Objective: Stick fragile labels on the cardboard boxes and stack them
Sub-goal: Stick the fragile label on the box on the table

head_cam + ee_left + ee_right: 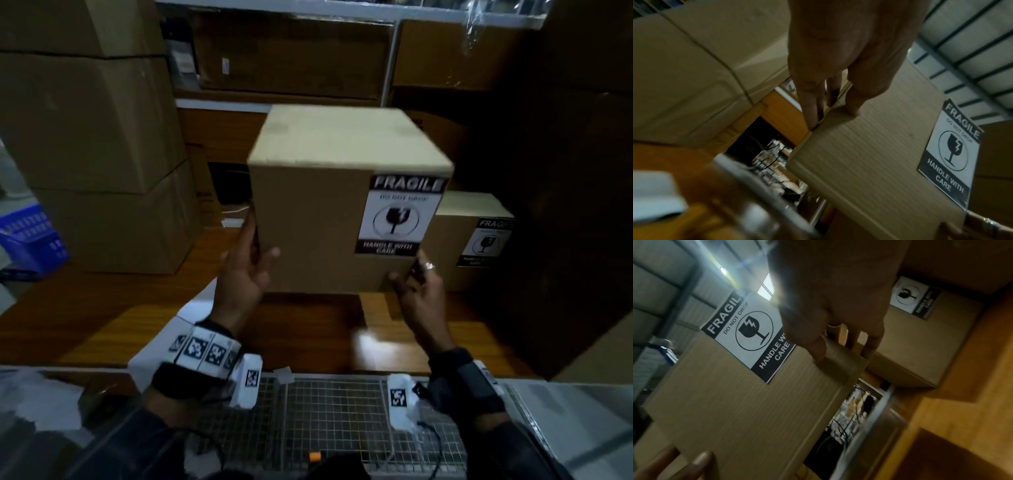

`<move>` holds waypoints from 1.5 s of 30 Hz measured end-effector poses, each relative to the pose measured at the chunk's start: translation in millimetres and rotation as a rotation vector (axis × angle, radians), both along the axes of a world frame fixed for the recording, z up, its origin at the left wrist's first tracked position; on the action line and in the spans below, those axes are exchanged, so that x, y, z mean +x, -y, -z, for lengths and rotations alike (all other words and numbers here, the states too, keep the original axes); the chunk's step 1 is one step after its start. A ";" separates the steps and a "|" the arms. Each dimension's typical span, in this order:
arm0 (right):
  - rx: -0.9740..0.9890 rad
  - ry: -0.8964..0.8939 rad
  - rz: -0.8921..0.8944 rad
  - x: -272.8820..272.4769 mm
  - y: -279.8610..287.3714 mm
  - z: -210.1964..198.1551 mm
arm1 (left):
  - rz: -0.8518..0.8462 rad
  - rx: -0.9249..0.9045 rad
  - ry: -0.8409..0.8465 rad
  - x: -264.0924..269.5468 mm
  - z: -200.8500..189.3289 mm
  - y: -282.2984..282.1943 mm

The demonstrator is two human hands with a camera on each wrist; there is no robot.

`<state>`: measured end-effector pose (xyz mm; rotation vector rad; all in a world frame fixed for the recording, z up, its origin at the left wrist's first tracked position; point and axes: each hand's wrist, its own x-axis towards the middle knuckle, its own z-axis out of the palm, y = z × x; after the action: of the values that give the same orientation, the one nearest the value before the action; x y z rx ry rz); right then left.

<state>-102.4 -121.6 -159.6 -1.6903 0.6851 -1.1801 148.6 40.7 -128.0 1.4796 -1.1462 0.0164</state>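
Held box: a near-cubic cardboard box [308,219] of matte brown corrugated board, fine flute lines showing on its front face, carried between both hands above the wooden table [102,318].
Its label: a flat rectangular black-and-white fragile label [399,216] with a broken-glass symbol, stuck at the front face's upper right corner.
Left hand [245,270]: fingers straight along the box's left side, thumb on the front face, pressing inward.
Right hand [416,287]: fingers extended on the right side, thumb on the front near the lower corner; a ring on one finger.
Second box [455,246]: smaller, same board, standing on the table just behind and right, with its own fragile sticker [484,243].
Foreground: a wire mesh grid [335,411].
Left background: large stacked cartons [92,137]; a blue plastic basket [30,236].
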 end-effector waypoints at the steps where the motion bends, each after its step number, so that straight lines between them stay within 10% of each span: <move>1: -0.014 0.020 0.019 -1.0 2.7 -11.8 | 0.022 -0.020 0.023 -1.9 -16.3 5.6; 19: -0.146 0.084 0.462 -99.4 191.4 -101.8 | 0.189 -0.035 0.112 -99.9 -100.6 231.7; 32: -0.105 0.000 0.581 -100.7 279.6 -59.7 | 0.178 0.051 0.128 -125.8 -74.9 298.9; 45: -0.276 -0.272 0.456 -74.1 252.9 -17.5 | 0.103 0.051 0.089 -143.5 -60.0 327.2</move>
<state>-176.5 -374.6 -142.2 -2.0144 1.1659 -1.4203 5.1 -286.4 -68.1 1.4753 -1.3020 -0.0187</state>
